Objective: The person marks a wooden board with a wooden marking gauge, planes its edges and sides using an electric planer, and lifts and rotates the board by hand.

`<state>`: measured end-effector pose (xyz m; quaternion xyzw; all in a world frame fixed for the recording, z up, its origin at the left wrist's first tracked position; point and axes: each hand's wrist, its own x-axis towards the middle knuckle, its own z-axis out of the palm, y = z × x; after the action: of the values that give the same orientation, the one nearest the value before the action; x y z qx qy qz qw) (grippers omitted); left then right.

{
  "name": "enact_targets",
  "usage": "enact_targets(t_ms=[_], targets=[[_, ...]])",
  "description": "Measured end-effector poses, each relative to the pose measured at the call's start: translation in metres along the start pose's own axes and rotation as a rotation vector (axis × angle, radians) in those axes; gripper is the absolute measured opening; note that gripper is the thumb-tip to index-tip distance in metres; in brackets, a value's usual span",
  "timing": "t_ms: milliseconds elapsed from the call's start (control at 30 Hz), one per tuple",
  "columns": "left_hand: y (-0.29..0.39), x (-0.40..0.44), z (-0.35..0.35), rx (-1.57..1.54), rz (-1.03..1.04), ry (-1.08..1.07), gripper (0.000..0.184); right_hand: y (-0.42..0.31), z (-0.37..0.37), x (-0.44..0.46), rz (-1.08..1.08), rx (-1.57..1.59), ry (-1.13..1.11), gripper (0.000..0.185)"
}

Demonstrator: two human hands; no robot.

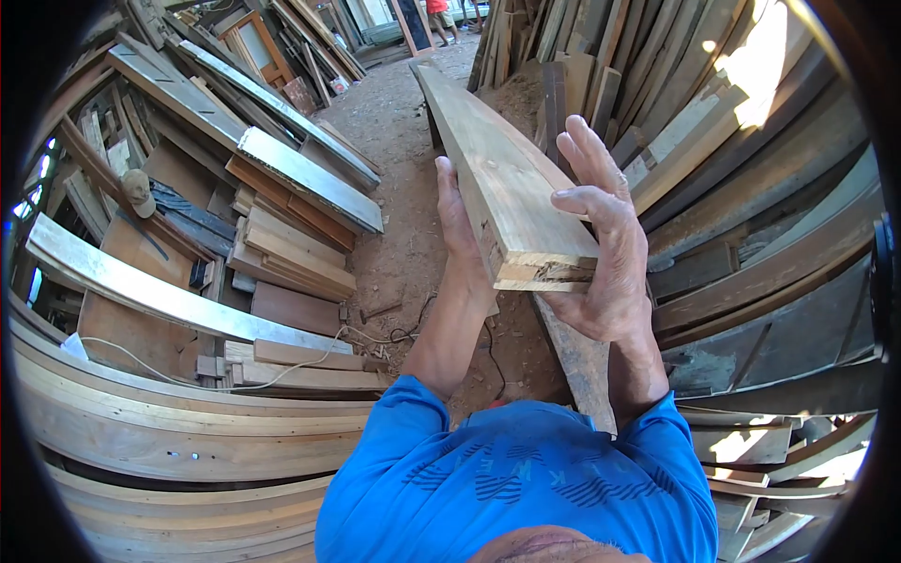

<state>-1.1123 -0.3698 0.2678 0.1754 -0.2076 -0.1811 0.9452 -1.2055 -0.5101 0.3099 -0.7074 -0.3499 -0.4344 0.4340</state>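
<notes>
A long, thick wooden plank (511, 192) stretches away from me, its near end at chest height. That end has a dark, rough split in the wood. My left hand (457, 216) lies along the plank's left side with one digit pointing up; its other fingers are hidden. At the right near corner, my right hand (605, 239) bears the plank against its palm, thumb above the top face and fingers raised and spread. The plank is held between both hands. Below its near end is a worn, narrow board (580, 361), running down towards me.
Stacked timber (291, 249) and long pale boards (169, 291) crowd the left. Many planks (751, 202) lean on the right. A hammer-like tool (382, 310) and a cable (497, 361) lie on the dirt floor (385, 103). Far off stands another person (439, 14).
</notes>
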Motion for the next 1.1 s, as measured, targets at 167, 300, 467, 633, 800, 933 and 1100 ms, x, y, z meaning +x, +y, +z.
enact_targets(t_ms=[167, 300, 467, 633, 800, 933, 1100], targets=[[0.001, -0.012, -0.006, -0.046, -0.034, 0.049, 0.075, -0.005, 0.004, -0.016, 0.064, -0.031, -0.027, 0.082], [0.001, -0.016, -0.036, -0.068, -0.035, 0.060, 0.080, -0.010, 0.005, -0.025, 0.069, -0.069, -0.056, 0.080], [-0.002, -0.040, -0.040, -0.116, -0.071, 0.095, 0.079, -0.020, 0.008, -0.049, 0.091, -0.153, -0.161, 0.076], [-0.018, -0.069, -0.071, -0.039, -0.120, 0.271, 0.075, -0.025, 0.016, -0.099, 0.208, -0.116, -0.322, 0.098], [-0.055, -0.105, -0.116, -0.005, -0.147, 0.387, 0.075, -0.039, 0.012, -0.156, 0.458, -0.204, -0.605, 0.093], [-0.087, -0.137, -0.139, 0.160, -0.218, 0.537, 0.075, -0.043, 0.010, -0.188, 0.834, -0.064, -0.773, 0.108], [-0.145, -0.181, -0.221, 0.426, -0.302, 0.637, 0.070, -0.023, 0.053, -0.258, 1.367, -0.142, -0.905, 0.105]])
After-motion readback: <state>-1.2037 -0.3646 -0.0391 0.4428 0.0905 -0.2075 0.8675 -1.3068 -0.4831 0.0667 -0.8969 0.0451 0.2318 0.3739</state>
